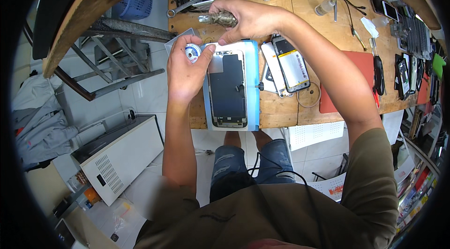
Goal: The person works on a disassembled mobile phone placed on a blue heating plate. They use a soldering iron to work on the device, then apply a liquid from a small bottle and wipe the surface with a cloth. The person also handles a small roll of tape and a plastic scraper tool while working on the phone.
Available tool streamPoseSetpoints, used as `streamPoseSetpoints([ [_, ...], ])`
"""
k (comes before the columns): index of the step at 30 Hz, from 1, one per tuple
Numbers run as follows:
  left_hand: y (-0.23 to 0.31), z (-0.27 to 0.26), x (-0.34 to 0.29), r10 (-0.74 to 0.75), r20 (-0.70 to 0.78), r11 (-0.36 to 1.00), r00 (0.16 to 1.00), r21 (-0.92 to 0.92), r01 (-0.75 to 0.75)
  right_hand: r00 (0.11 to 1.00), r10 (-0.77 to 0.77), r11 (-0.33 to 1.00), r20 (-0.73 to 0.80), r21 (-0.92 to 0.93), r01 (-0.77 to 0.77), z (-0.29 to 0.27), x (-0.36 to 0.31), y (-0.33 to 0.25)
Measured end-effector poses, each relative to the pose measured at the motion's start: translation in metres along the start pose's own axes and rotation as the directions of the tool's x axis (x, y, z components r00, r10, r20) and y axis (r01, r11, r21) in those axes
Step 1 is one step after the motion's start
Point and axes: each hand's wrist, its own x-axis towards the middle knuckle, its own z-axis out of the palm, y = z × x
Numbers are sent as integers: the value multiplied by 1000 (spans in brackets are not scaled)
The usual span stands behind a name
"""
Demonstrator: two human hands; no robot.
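A white spool with a blue-edged label (192,53) is gripped between the thumb and curled fingers of the left hand (183,74). In the right hand (257,18), a dark, mottled lump with a pale tip (225,18) is pinched well above the tabletop (280,114); what it is cannot be told.

The black-backed phone screen panel (228,87) is seated in a blue-sided holder (253,64) at the near edge of the tabletop. From both hands the panel lies on the near side: nearly straight toward the body from the right hand, and toward the near right from the left. The left hand is the nearer, its thumb set at the panel's far left corner; whether that corner is touched cannot be made out. The right thumb is held just beyond the holder's far edge.

The panel's long axis is run from near to far, almost square to the tabletop's near edge. Its dark back is turned upward, and its small fittings are pointed toward the far end. An opened phone (294,70) is laid to the right, slightly slanted.
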Motion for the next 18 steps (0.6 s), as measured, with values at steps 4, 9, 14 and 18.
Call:
streamPoseSetpoints([
  [4, 7, -3, 1, -85, 45, 996, 995, -13, 86, 999, 35, 999, 9, -26, -35, -3, -4, -8],
  [9, 4, -6, 4, -62, 76, 998, 995, 11, 62, 997, 80, 994, 22, -78, -78, -7, -7, -18],
  [14, 11, -9, 5, -79, 119, 996, 990, 43, 74, 994, 108, 992, 20, -62, -107, -10, -14, -23],
  [18, 10, -10, 7, -69, 146, 997, 987, 35, 65, 998, 61, 997, -4, -57, -61, -12, -18, -17],
])
